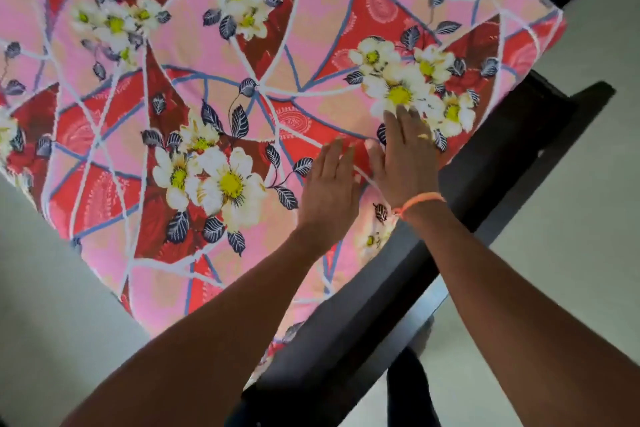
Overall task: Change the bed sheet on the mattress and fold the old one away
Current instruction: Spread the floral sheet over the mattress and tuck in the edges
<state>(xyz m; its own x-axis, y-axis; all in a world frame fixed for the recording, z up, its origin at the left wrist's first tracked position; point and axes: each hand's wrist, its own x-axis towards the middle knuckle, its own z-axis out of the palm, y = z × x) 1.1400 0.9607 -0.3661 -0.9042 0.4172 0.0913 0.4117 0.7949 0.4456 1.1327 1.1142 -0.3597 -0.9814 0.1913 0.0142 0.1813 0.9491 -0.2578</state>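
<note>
Sheet: a floral bed sheet [242,87], pink and red with white daisies and dark leaves, lies spread flat over the mattress and covers all of it that I can see.
My left hand: my left hand [329,187] lies palm down on the sheet near the mattress edge closest to me, fingers straight, gripping nothing.
My right hand: my right hand [407,152] lies flat just beside the left, fingers straight, a thin orange thread [420,201] round its wrist; it also grips nothing.
Bed frame: a dark bed frame [363,305] runs along that near edge of the mattress, and the sheet's side hangs down against it.
Floor: pale floor [571,184] lies beyond the frame, away from the mattress.
Handling: I judge the sheet thin, light and limp; it will wrinkle and slide under a flat palm and will not hold a shape.
Where to hold: I would pinch the hem at the mattress corner [550,17], or gather the hanging edge by the frame, rather than press on the middle.
Unclear: I cannot tell whether this is the new sheet or the old.
</note>
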